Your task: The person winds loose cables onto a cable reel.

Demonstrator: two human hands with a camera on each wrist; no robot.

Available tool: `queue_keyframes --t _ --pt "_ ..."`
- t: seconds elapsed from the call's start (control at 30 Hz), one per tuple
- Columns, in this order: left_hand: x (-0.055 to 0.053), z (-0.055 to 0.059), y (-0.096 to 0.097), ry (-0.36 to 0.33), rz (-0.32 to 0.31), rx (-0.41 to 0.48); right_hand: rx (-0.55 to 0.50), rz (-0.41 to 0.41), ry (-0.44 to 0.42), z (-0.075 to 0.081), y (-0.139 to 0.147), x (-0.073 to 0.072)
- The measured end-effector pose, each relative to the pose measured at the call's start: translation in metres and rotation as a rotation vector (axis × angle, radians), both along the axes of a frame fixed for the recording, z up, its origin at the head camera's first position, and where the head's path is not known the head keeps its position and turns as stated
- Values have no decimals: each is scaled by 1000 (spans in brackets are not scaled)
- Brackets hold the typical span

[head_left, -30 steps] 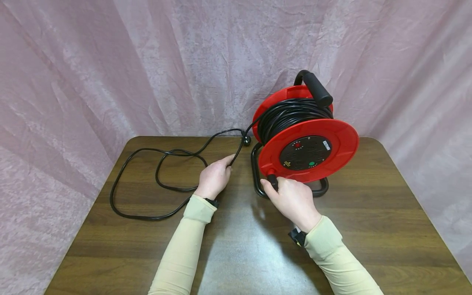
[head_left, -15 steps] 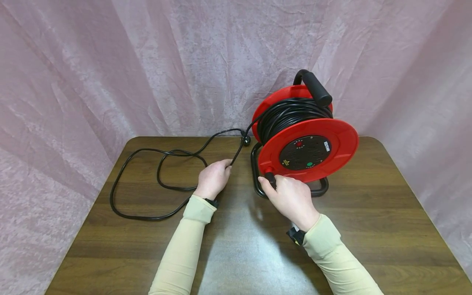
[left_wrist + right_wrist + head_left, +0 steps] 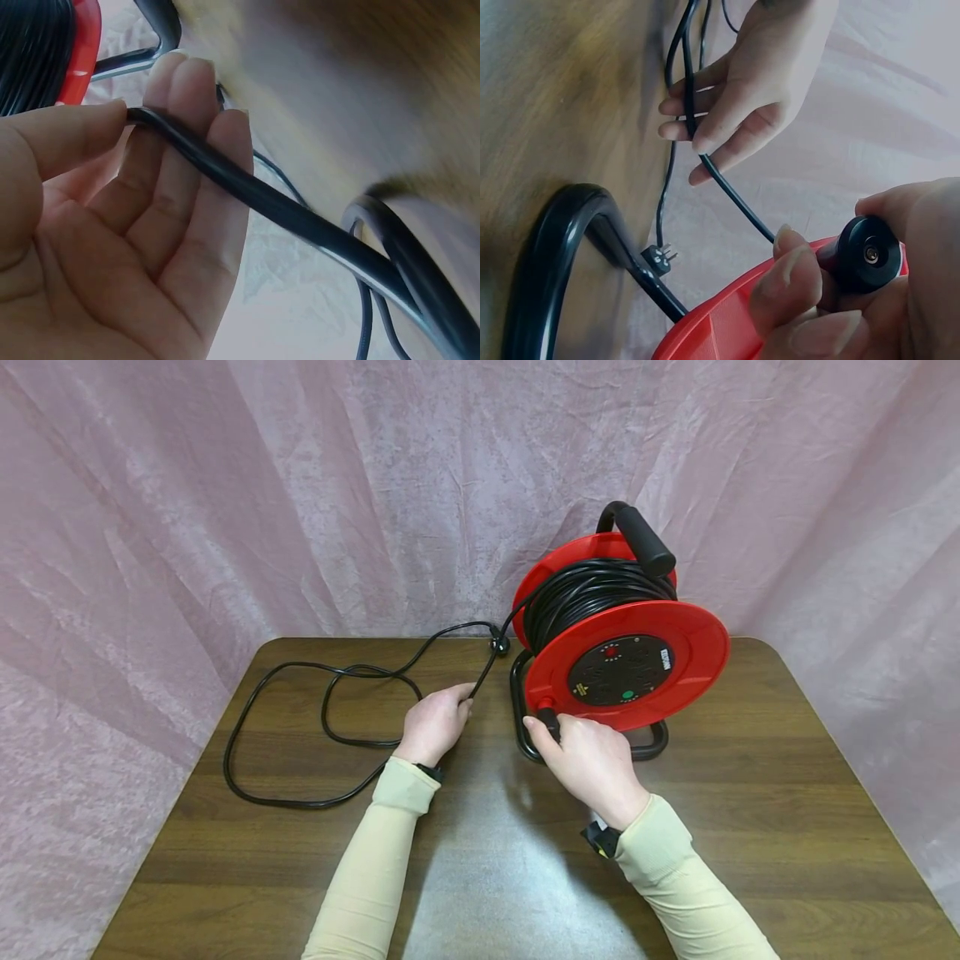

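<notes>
A red cable reel (image 3: pixel 701 647) wound with black cable (image 3: pixel 577 597) stands on a black tubular frame (image 3: pixel 519 702) at the table's back right. My right hand (image 3: pixel 600 768) grips the black crank knob (image 3: pixel 550 724) low on the reel's near disc. In the right wrist view, curled fingers and thumb surround that knob (image 3: pixel 870 255). Left of the reel, my left hand (image 3: pixel 435 725) pinches the cable running off the drum. The left wrist view shows the thumb pressing this cable (image 3: pixel 225 171) across the fingers, which are only slightly bent.
Loose cable (image 3: pixel 262 800) lies in wide loops on the left of the wooden table (image 3: pixel 247 893). Its plug (image 3: pixel 499 645) rests near the back edge, beside the reel frame. A pink curtain (image 3: pixel 420 485) hangs behind. The reel's carry handle (image 3: pixel 645 542) juts up at the top.
The reel's disc has turned slightly clockwise, and my right hand has shifted a little left and up with the knob. My left hand stays nearly still on the cable.
</notes>
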State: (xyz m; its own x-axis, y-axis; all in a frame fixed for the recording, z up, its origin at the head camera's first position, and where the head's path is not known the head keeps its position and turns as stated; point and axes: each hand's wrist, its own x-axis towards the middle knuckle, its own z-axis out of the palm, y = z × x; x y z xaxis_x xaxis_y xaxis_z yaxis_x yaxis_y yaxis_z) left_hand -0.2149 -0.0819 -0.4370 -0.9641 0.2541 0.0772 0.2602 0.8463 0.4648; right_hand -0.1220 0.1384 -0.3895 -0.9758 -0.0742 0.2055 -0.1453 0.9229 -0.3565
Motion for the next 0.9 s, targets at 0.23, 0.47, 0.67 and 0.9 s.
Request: queue_keyframes --t 0.23,0.47,0.67,0.9 --pt "-1 1 1 15 -2 20 -8 -3 11 4 -2 -1" --pt "-3 1 2 15 -7 7 -12 -14 9 7 -3 -1" --pt "-2 2 2 19 1 10 -23 -22 -4 8 -3 -1" --pt "-1 3 1 24 -1 23 -48 -18 -9 10 -4 -3"
